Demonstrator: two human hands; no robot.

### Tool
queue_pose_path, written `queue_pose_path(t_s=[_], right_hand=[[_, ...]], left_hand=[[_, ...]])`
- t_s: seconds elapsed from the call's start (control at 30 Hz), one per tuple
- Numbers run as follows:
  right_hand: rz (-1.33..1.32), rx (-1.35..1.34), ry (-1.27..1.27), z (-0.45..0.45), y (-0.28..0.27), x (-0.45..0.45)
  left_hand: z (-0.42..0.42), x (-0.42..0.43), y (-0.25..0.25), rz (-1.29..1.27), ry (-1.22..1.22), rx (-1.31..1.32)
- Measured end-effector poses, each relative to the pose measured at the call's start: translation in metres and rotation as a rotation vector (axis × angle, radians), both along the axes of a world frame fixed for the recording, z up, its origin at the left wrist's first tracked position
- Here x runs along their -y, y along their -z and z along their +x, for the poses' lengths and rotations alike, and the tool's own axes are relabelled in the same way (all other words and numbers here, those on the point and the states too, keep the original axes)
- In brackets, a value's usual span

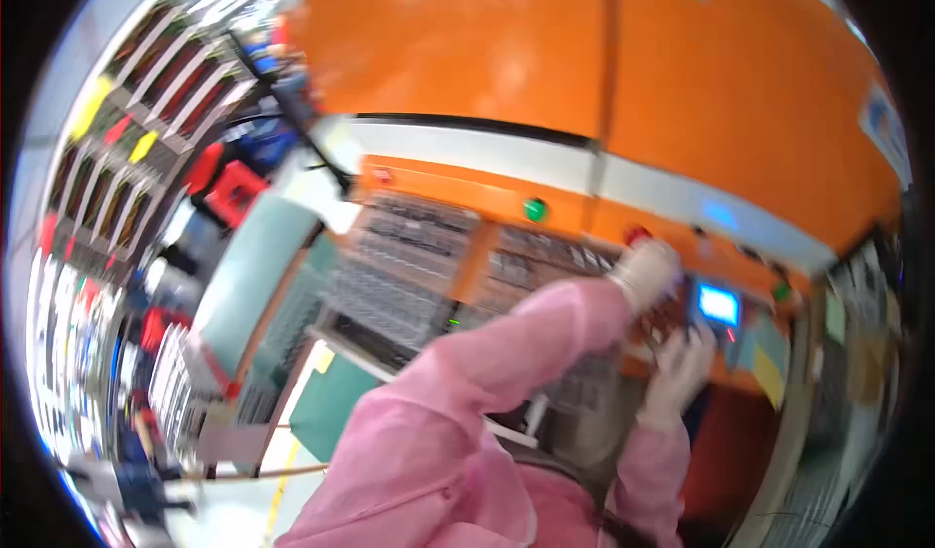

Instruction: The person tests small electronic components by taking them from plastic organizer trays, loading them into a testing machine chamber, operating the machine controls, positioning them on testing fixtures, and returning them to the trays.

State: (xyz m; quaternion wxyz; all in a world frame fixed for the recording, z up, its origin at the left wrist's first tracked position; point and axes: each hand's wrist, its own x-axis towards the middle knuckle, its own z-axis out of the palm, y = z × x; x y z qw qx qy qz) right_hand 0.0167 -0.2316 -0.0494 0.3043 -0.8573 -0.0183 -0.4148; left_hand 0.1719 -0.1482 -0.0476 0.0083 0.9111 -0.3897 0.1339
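Observation:
My left hand [647,273], in a pale glove and a pink sleeve, is over the right part of the orange machine's panel, beside a red button [637,236]. Motion blur smears its fingers. Lower and further right, my right hand [682,368], also gloved, is just below a small device with a lit blue and white screen [720,304]. Its fingers point up towards the device, and I cannot make out whether they touch or hold anything. Between the hands lie small blurred parts.
Trays of small parts [394,256] lie on the orange machine [458,41], below a green button [535,209]. Left are a green-topped surface [255,280] and racks [170,71]. A dark pole [307,139] rises at the machine's left corner. A person [131,490] is at the lower left.

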Motion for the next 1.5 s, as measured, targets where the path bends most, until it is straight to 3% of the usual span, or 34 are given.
queue_pose_path(t_s=[0.07,0.13,0.2,0.23,0.33,0.43,0.53,0.57,0.63,0.7,0.77,0.83,0.9,1.0,1.1,1.13,1.17,1.23,1.3,1.37,1.4,1.5], right_hand=[[0.297,-0.005,-0.119,-0.017,0.008,-0.003],[1.129,-0.128,-0.416,-0.035,-0.009,-0.008],[1.064,-0.049,-0.84,-0.037,-0.004,0.009],[1.062,-0.047,-0.864,-0.035,-0.002,0.01],[0.895,-0.048,-0.578,-0.039,-0.017,0.001],[0.873,-0.038,-0.622,-0.041,-0.024,0.009],[0.789,-0.024,-0.736,-0.04,-0.014,0.028],[0.714,-0.016,-0.818,-0.039,-0.011,0.036],[0.634,-0.006,-0.904,-0.037,-0.018,0.039],[0.603,-0.113,-0.711,-0.04,-0.043,0.028],[0.582,-0.167,-0.618,-0.036,-0.058,0.021],[0.578,-0.195,-0.587,-0.03,-0.067,0.017],[0.569,-0.213,-0.569,-0.022,-0.079,0.011],[0.401,-0.296,-0.525,-0.004,-0.104,-0.005],[0.455,-0.345,-0.476,0.034,-0.104,-0.026],[0.492,-0.399,-0.557,0.046,-0.107,-0.031],[0.534,-0.442,-0.63,0.062,-0.11,-0.036],[0.282,-0.255,-0.662,0.1,-0.111,-0.06],[0.358,-0.289,-0.766,0.136,-0.131,-0.097],[0.319,-0.276,-0.681,0.183,-0.135,-0.127],[0.385,-0.143,-0.739,0.209,-0.135,-0.147],[0.264,-0.109,-0.558,0.294,-0.143,-0.184]], left_hand=[[-0.002,0.004,-0.002,-0.038,0.015,-0.009],[0.005,0.01,0.019,-0.074,0.09,0.077],[0.005,0.011,0.019,-0.049,0.081,0.12],[0.007,0.012,0.02,-0.072,0.152,0.168],[0.006,0.009,0.015,-0.093,0.242,0.237],[0.001,0.0,-0.002,-0.092,0.271,0.271],[-0.014,-0.023,-0.046,-0.348,0.177,-0.035],[-0.018,-0.035,-0.059,-0.348,0.171,-0.028],[-0.024,-0.063,-0.085,-0.661,0.054,-0.308],[-0.011,-0.085,-0.092,-0.82,-0.01,-0.445],[0.018,-0.116,-0.075,-1.048,0.207,-0.257],[0.03,-0.154,-0.081,-1.281,0.261,-0.531],[0.025,-0.201,-0.104,-1.238,0.048,-0.703],[0.063,-0.259,-0.092,-1.26,0.009,-0.454],[0.083,-0.296,-0.099,-1.302,-0.055,-0.263],[0.117,-0.311,-0.08,-1.396,0.027,-0.276],[0.15,-0.33,-0.061,-1.362,0.011,-0.208],[0.161,-0.345,-0.079,-1.19,-0.129,0.071],[0.181,-0.354,-0.088,-1.38,-0.21,-0.16],[0.191,-0.356,-0.099,-1.347,-0.293,-0.189],[0.194,-0.353,-0.101,-1.301,-0.408,-0.139],[0.193,-0.343,-0.104,-1.164,-0.622,-0.062]])
